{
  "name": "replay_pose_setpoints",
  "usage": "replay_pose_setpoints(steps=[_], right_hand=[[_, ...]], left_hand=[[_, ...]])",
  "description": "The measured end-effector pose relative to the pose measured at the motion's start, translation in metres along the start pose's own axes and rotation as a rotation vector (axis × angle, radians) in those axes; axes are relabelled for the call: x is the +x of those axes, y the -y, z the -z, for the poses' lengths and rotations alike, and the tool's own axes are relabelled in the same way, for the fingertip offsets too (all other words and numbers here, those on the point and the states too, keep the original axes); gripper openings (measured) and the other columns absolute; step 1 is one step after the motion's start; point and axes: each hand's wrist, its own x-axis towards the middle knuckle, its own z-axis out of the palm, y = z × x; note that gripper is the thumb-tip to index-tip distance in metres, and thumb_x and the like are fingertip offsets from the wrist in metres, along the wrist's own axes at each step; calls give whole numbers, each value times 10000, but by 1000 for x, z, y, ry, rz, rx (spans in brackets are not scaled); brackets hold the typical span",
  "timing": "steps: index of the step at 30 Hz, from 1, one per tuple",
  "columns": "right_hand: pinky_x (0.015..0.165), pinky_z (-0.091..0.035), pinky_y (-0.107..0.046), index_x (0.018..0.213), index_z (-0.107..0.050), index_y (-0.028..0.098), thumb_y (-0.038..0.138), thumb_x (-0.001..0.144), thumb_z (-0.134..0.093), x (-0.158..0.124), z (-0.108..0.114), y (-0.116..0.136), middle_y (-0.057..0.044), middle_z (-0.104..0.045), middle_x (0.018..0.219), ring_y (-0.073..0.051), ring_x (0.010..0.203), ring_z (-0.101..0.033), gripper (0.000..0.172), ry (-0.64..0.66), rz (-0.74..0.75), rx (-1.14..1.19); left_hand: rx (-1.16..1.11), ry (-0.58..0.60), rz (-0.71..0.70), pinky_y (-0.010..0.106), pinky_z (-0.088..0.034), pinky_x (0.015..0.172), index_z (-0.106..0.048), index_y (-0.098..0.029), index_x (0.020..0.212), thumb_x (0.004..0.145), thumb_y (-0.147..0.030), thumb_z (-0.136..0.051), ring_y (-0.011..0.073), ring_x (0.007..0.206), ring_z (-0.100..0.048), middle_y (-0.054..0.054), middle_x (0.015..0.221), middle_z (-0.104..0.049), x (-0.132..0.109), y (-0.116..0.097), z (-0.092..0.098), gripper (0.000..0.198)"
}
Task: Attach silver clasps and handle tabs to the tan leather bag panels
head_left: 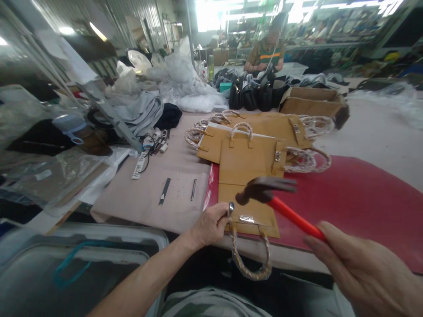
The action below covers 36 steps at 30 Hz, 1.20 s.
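On the worktop (132,202), a slim metal rod (193,190) was laid to the left of both hands. A short metal tool (231,208) was gripped in the left hand (209,225) at the left side of the tan bag (247,169). Between the hands, the bag was spread flat, its wrapped handle (253,275) extended past the near edge. Above it, a blurred hammer (292,214) was held, its red shaft clasped by the right hand (360,264). Farther right, a red sheet (366,198) was spread.
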Motion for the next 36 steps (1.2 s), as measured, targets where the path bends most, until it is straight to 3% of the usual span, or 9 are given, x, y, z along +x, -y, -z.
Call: replay_pose_setpoints(steps=[6,8,10,13,15,18,25,32,36], right_hand=[[419,-326,-278,616,-422,265,627,911,-359,-7,-22,-81,25,-415,496,-150,416,-405,471,166,-566,254],[459,-341,-296,632,-425,264,547,910,-370,-14,-32,-105,6,-438,514,-175,446,-444,400,141,-612,76],[510,-368,-327,689,-486,241,472,912,-400,-19,-41,-117,-46,-518,612,-219,535,-513,332,72,-528,-185],[674,-467,-409,928,-620,164,398,948,-429,-19,-55,-107,-167,-634,950,-304,831,-611,302,-63,-252,-360],[849,-487,-458,1128,-623,135,376,959,-485,-15,-69,-88,-194,-622,1168,-328,1057,-594,325,-107,-56,-248],[961,-459,-468,1224,-599,156,309,937,-580,-11,-94,-59,-159,-602,1247,-309,1157,-551,326,-39,104,-26],[946,-454,-495,1156,-632,175,214,904,-606,-16,-120,-46,-145,-599,1194,-300,1118,-540,257,-80,46,179],[948,-442,-495,1159,-618,203,200,880,-629,-16,-119,-48,-129,-610,1181,-309,1119,-540,279,-82,7,218],[935,-433,-483,1135,-617,185,188,861,-649,-15,-120,-48,-131,-616,1164,-313,1104,-538,276,-73,-11,226]], left_hand=[[-45,-5,16,336,-562,880,-595,-187,1027,871,-80,-522,207,964,-672,77,1000,-683,-2,3,1,203],[-27,6,12,344,-563,898,-596,-188,1034,878,-84,-524,206,989,-675,81,1025,-686,-3,3,2,200],[-9,15,16,347,-566,909,-599,-186,1045,889,-93,-530,206,1012,-677,89,1051,-688,-3,1,3,194],[14,16,30,343,-570,917,-605,-180,1042,895,-95,-542,203,1040,-680,103,1091,-689,-2,-5,4,181],[34,6,38,339,-574,916,-608,-178,1034,892,-90,-552,200,1049,-683,106,1107,-692,-2,-8,5,176],[69,-7,46,330,-584,907,-613,-178,1037,897,-87,-562,194,1048,-690,101,1110,-699,-3,-11,5,175],[155,-112,-1,353,-599,927,-664,-191,1021,905,-118,-606,208,1054,-710,86,1099,-727,-12,-9,5,149],[17,-166,361,341,-615,895,-684,-167,1049,962,-222,-593,212,998,-735,90,1068,-748,-10,-10,8,138],[102,-53,173,387,-599,967,-703,-186,1012,924,-180,-629,222,1034,-720,86,1081,-746,-6,-18,7,115]])
